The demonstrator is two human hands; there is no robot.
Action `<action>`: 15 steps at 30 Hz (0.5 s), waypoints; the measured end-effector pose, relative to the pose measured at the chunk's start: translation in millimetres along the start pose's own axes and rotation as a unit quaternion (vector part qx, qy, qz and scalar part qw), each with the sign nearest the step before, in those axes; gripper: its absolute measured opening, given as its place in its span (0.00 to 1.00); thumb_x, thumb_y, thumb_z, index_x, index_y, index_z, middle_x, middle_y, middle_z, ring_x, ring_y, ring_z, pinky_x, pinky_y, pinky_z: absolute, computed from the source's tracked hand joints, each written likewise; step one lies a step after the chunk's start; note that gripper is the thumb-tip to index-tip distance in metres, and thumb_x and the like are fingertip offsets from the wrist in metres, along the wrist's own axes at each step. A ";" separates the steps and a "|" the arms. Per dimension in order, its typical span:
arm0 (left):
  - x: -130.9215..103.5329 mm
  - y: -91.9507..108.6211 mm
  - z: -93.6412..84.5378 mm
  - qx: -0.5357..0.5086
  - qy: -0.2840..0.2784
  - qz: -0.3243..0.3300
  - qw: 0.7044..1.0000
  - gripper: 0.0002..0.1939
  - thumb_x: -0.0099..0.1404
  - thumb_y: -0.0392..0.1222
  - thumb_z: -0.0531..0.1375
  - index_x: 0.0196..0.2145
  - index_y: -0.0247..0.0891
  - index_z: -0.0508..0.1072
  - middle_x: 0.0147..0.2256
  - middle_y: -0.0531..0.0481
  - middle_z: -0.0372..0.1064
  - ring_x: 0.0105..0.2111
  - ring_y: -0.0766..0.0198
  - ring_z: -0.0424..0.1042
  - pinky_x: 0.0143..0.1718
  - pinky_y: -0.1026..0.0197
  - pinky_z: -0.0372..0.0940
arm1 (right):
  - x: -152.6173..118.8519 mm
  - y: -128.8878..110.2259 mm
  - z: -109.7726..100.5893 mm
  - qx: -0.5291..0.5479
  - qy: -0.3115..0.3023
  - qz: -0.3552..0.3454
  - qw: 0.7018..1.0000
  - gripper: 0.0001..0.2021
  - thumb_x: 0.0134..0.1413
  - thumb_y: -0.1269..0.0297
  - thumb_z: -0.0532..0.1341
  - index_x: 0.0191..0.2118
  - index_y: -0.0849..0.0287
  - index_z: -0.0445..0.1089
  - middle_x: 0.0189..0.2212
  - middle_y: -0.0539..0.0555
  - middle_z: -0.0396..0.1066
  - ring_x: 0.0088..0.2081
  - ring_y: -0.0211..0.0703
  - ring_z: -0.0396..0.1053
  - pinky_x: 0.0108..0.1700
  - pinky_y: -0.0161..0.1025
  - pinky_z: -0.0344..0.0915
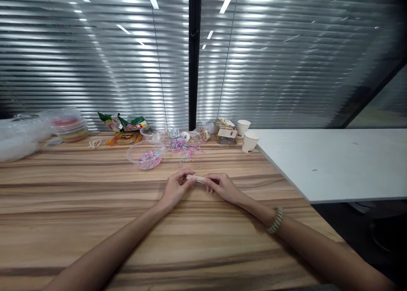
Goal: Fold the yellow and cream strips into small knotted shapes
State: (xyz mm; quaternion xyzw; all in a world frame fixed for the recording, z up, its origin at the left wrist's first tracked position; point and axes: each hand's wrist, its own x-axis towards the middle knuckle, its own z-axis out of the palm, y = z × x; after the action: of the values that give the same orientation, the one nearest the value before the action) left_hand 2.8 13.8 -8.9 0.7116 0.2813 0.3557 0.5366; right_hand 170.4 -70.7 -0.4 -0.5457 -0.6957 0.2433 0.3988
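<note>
Between my two hands stretches a short, pale beige strip (197, 178), perhaps cord; its exact kind is too small to make out. My left hand (178, 187) pinches its left end between thumb and fingers. The other end is gripped by my right hand (224, 187), whose wrist wears a green coiled band (276, 221). Both hands are just above the wooden table (178, 244). Beyond them lie scattered pink, purple and blue small pieces (190, 152). A clear plastic bowl (132, 155) with more such pieces stands past my left hand.
Two paper cups (250, 142) stand near the table's right edge, beside a gold-coloured packet (226, 132). Green snack bags (127, 122), a pale knotted piece (94, 144), stacked plastic tubs (71, 126) and clear plastic wrapping (19, 136) line the back left. A white table (343, 164) adjoins at right.
</note>
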 end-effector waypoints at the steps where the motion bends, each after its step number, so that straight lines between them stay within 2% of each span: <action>1: 0.1 0.4 -0.1 0.002 -0.007 0.000 1.000 0.16 0.52 0.46 0.60 0.36 0.33 0.71 0.27 0.48 0.68 0.28 0.64 0.67 0.30 0.64 0.62 | 0.1 -0.1 0.1 0.001 -0.001 0.001 1.000 0.20 0.57 0.54 0.48 0.25 0.63 0.66 0.19 0.50 0.64 0.22 0.35 0.61 0.27 0.31 0.58; 5: 0.1 3.7 -0.2 0.014 -0.011 -0.003 1.000 0.11 0.52 0.45 0.59 0.30 0.33 0.71 0.21 0.51 0.67 0.24 0.66 0.66 0.27 0.65 0.60 | 0.2 0.7 0.8 0.000 -0.004 0.005 1.000 0.19 0.57 0.54 0.49 0.27 0.63 0.67 0.19 0.50 0.64 0.22 0.35 0.60 0.27 0.31 0.58; 15: -0.9 9.0 1.5 0.001 0.022 -0.007 1.000 0.08 0.50 0.42 0.61 0.25 0.33 0.71 0.19 0.52 0.66 0.23 0.66 0.66 0.27 0.65 0.60 | -0.5 -2.9 0.8 0.030 -0.014 0.011 0.999 0.17 0.56 0.56 0.50 0.38 0.63 0.69 0.21 0.50 0.65 0.24 0.35 0.61 0.27 0.31 0.57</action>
State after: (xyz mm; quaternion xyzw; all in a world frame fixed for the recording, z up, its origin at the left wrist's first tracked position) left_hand 3.7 9.9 -0.7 0.7023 0.2982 0.3675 0.5318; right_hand 168.1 -72.0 1.2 -0.5376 -0.6878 0.2759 0.4022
